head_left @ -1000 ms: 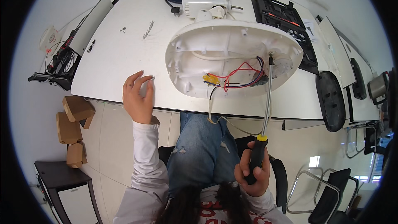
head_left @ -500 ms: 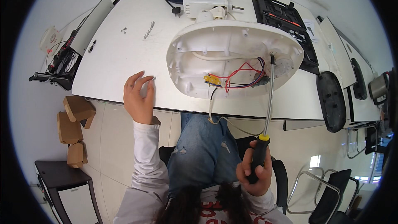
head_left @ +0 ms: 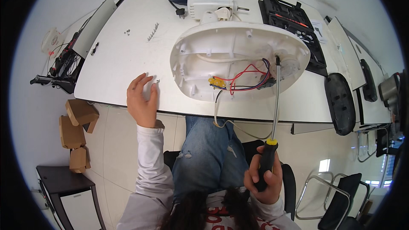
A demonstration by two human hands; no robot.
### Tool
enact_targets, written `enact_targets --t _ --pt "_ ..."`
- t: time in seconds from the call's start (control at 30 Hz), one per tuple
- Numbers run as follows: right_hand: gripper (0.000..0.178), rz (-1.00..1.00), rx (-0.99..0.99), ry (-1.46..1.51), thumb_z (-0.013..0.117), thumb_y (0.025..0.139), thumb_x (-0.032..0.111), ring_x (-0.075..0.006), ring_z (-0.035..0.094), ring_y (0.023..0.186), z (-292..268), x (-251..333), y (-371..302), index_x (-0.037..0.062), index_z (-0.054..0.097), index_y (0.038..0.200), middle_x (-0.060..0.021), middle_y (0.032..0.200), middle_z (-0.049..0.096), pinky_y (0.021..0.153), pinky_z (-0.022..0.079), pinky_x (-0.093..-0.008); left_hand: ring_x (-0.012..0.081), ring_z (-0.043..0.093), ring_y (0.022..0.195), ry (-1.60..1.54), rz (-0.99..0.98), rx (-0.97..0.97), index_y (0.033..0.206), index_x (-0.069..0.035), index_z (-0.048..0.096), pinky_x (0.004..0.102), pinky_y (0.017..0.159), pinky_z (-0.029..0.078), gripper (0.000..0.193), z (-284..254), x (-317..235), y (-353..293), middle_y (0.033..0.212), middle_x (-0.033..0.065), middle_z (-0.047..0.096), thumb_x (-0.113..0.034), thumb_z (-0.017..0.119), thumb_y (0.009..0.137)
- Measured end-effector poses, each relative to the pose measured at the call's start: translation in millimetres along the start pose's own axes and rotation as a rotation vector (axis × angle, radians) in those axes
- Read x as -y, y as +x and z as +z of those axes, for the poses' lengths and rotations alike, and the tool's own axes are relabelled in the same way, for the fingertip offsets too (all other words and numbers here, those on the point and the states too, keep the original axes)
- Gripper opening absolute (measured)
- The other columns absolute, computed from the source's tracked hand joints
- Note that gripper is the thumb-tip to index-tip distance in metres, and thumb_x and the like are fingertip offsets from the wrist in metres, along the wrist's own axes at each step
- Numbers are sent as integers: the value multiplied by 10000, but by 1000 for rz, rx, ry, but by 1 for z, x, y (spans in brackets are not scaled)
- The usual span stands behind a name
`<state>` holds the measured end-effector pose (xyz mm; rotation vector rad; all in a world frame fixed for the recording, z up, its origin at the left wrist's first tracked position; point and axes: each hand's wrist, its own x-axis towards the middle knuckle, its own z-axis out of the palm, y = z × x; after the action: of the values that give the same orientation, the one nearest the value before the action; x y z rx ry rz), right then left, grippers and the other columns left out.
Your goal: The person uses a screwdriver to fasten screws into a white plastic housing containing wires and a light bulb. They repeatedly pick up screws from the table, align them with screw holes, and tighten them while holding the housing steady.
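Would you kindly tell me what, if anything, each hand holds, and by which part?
Right hand: the screwdriver, by its black handle. Left hand: nothing.

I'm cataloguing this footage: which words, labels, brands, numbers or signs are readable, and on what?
Shirt front: large red letters, partly covered by hair; no complete word clear.
White sheet beside the black tool case: print too small.
White object at far left: marking too blurred.
No other text readable.

Office-like workroom: white flat-topped table [head_left: 113, 61], open black plastic tool case [head_left: 265, 16], black-handled steel screwdriver [head_left: 269, 155], chrome-framed black chair [head_left: 341, 200], dark-brown white-doored cabinet [head_left: 66, 179], glossy beige tiled floor [head_left: 116, 145].
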<state>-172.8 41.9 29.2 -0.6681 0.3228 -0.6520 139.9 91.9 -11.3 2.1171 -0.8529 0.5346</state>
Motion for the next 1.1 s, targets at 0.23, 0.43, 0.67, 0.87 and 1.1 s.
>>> enact_targets --t 0.23,0.43,0.67,0.87,1.1 --pt "538 101 -84 -99 525 824 205 -137 433 416 9 32 -12 -17 275 1246 -120 727 465 372 331 -220 200 519 1067 -545 -86 -114 1067 6 571 315 947 353 240 -31 -50 18 1100 115 583 -89 522 852" --pt "549 117 -51 38 499 848 192 -132 407 374 20 39 -18 -20 243 1284 -126 765 458 350 322 -218 255 513 1077 -466 578 -76 1064 -2 568 361 952 345 318 -44 -151 54 1104 151 573 -56 561 751" --pt "534 94 -82 -4 457 871 171 -116 394 374 33 45 -18 -16 215 1309 -121 800 442 351 310 -204 220 532 918 -283 686 51 1020 -105 597 352 824 379 399 -5 -200 55 990 30 582 -87 641 624" --pt "532 73 -240 -327 424 863 82 -105 402 418 44 61 -22 23 173 1329 -142 918 440 359 291 -197 194 529 887 -205 696 -10 998 -114 604 347 810 371 402 6 -202 50 952 15 578 -68 636 601" --pt "414 -22 -383 -665 510 842 135 -40 322 341 49 94 -22 4 298 1174 -146 889 474 307 217 -159 189 527 878 -200 676 -37 996 -111 606 348 801 364 398 7 -205 48 950 10 582 -34 620 605"
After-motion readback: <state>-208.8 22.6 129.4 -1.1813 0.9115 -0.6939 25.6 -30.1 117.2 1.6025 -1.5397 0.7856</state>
